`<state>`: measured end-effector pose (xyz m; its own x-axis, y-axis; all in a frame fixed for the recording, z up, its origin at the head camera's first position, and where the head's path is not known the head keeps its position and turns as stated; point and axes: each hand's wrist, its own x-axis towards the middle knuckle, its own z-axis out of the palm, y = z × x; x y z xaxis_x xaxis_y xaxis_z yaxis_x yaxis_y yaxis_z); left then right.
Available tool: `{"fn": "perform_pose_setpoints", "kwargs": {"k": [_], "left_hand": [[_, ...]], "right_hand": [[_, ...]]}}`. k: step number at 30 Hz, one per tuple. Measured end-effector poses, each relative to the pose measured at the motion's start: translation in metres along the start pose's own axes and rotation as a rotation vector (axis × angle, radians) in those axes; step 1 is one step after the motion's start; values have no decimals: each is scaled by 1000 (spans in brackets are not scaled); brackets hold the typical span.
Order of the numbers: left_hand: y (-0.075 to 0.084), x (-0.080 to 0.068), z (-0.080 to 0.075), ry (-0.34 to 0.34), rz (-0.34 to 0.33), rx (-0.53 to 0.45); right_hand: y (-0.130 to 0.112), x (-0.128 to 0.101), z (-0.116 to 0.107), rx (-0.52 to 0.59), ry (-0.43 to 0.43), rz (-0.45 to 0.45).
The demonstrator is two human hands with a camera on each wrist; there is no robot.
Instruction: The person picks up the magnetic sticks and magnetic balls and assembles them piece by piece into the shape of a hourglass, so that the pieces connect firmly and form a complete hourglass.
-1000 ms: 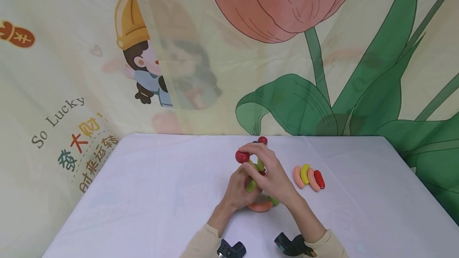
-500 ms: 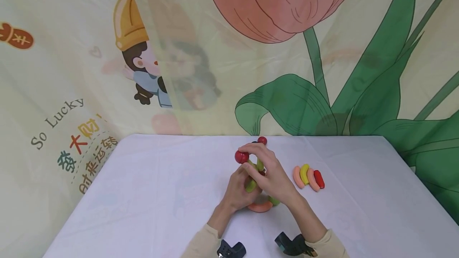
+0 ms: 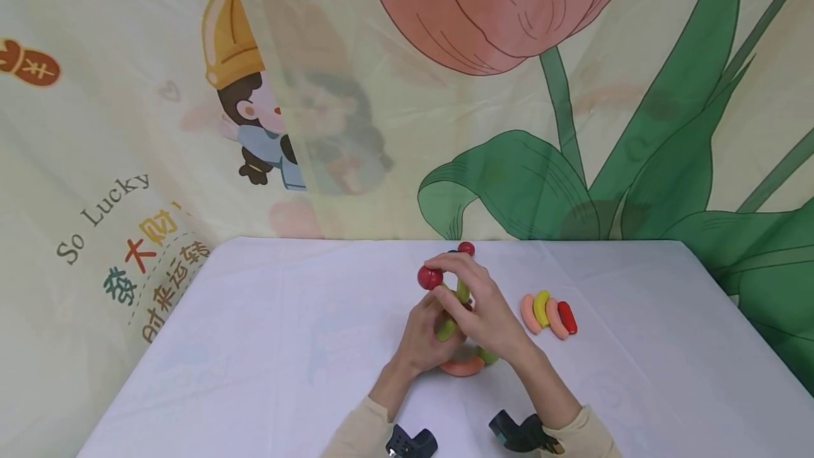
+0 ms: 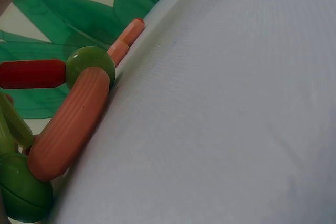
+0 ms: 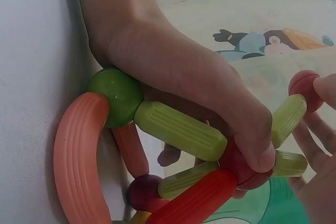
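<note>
**Gripping the rod-and-ball build, both hands on it**

Holding steady at worktop (image 3: 286, 345) centre: the rod-and-ball structure (image 3: 454, 331) stands on the white cloth w/ both hands wrapped on it. Left hand (image 3: 422, 338) comes in from 7 o'clock, fingers curled round the lower rods; in the right wrist view its thumb presses a dark red ball (image 5: 247, 169) where a light green rod (image 5: 181, 129) and a red rod (image 5: 197, 200) meet. Right hand (image 3: 483, 316) sits over the top from 5 o'clock, fingertips pinching near the upper red ball (image 3: 429, 278). Second red ball (image 3: 466, 249) pokes up just behind, approx 1 o'clock of the first.

Base: curved orange rod (image 4: 71, 124) lies flat on the cloth, green ball (image 4: 90, 66) at one end, another green ball (image 4: 23, 195) at the other.

Loose pieces (image 3: 548, 315) at 3 o'clock of the build, near but apart: four short curved rods side by side, orange, yellow, orange, red.

Backdrop: tulip-print curtain (image 3: 540, 90) at 12 o'clock, cartoon figure (image 3: 254, 104) towards 10. Cream sleeves and black wrist mounts at frame bottom.
</note>
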<state>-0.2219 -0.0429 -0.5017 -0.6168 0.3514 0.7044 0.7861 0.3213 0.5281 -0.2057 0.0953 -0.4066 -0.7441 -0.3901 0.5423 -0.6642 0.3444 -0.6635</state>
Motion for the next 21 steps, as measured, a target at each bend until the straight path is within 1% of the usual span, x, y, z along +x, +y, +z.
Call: {"fn": "perform_pose_setpoints", "kwargs": {"k": [6, 14, 21], "left_hand": [[1, 1, 0, -9, -27, -37], [2, 1, 1, -19, -45, -95], [2, 1, 3, -16, -56, -108]], "right_hand": [[2, 1, -2, 18, 21, 9], [8, 3, -7, 23, 91, 6], [12, 4, -11, 27, 134, 11]]}}
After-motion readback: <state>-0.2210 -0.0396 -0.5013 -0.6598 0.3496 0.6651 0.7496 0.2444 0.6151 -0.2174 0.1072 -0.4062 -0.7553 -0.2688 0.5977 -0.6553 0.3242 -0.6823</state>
